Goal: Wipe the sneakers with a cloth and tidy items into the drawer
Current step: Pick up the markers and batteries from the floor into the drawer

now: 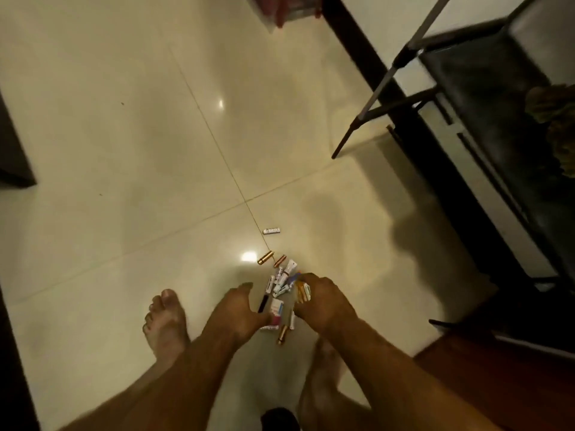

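Head view, looking down at a glossy cream tiled floor (124, 150) with thin grout lines crossing near the middle.

Left hand (239, 309) lowered over a small heap of items (281, 287) on the floor, palm down, fingers spread and slightly curled, its grip released; thumb side just touching a pink and white box (275, 309) and a dark pen-like stick (264, 303), though not closed on either.

Right hand (323, 303) at the heap's right side, grip partly clenched on what seem to be a few small orange and white tubes (303, 292); blurred, so the exact hold hard to make out.

Heap lying in the lower middle of the floor, just right of the grout crossing line: white tubes, small boxes, battery-like cylinders. Two gold cylinders (265, 258) at its far edge, one more gold cylinder (282, 334) at its near edge. A lone white tube (271, 231) further up, apart from the heap, beside the grout line.

Bare left foot (165, 318) flat on the tiles left of the hands; right foot (323, 362) mostly hidden under the right forearm.

Dark shelf rack (497, 119) along the right edge of the floor, with a grey metal pole (382, 85) leaning before it. Reddish wooden surface (497, 384) at the lower right corner. Blurred red and clear object (286, 9) at the top edge.
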